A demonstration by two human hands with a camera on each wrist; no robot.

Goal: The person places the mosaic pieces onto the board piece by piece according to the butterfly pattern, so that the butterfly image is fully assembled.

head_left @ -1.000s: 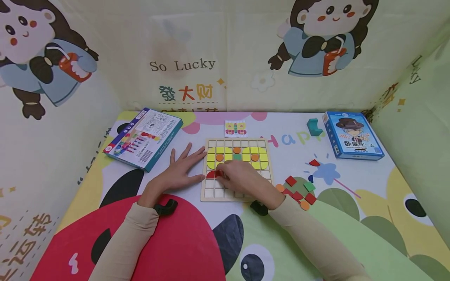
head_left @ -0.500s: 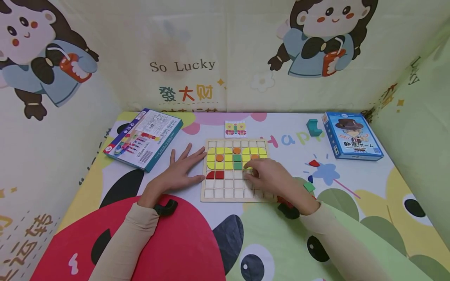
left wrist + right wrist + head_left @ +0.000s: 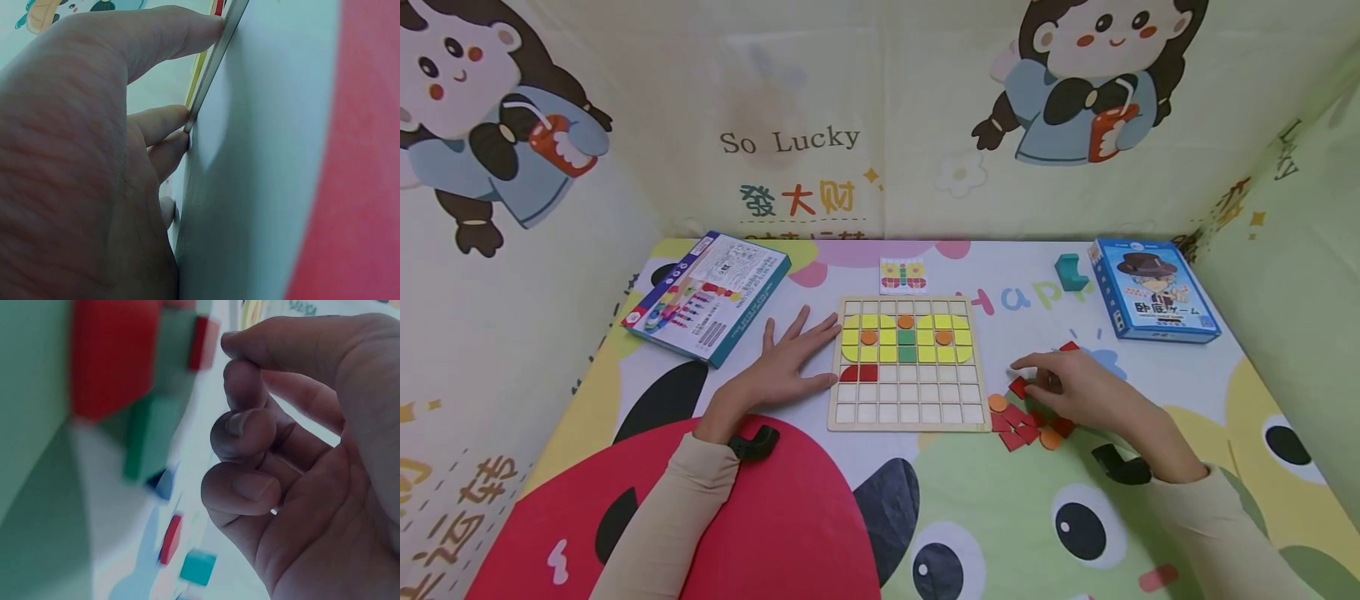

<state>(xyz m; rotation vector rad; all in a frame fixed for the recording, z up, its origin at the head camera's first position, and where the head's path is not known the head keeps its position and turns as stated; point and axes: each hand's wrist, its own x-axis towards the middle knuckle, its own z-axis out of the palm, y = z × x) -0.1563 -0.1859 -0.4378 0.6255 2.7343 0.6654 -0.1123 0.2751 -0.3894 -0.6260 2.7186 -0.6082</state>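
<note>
My left hand [image 3: 778, 371] lies with fingers spread and straight, fingertips and thumb touching the left edge of a wooden grid board [image 3: 887, 412]. In the left wrist view the thumb [image 3: 181, 28] meets the board's edge. Yellow, orange and green pieces fill the upper rows; a red quarter-round piece [image 3: 848, 374] and a red square tile [image 3: 868, 373] sit at the left of the row below. Over the loose pieces to the right hovers my right hand [image 3: 1086, 387], fingers loosely bent, thumb and index apart, nothing visibly held. A loose red tile [image 3: 1018, 387] lies by its fingertips.
Red tiles [image 3: 1013, 440] and orange discs [image 3: 1049, 438] lie right of the board. Behind it is a small butterfly pattern card [image 3: 903, 275]. A boxed game [image 3: 707, 296] stands back left, a blue box [image 3: 1153, 290] and a teal piece [image 3: 1069, 272] back right.
My right hand has left the board, where a red square tile now shows beside the red quarter-round, and has moved right to the loose pieces. My left hand has stayed still.
</note>
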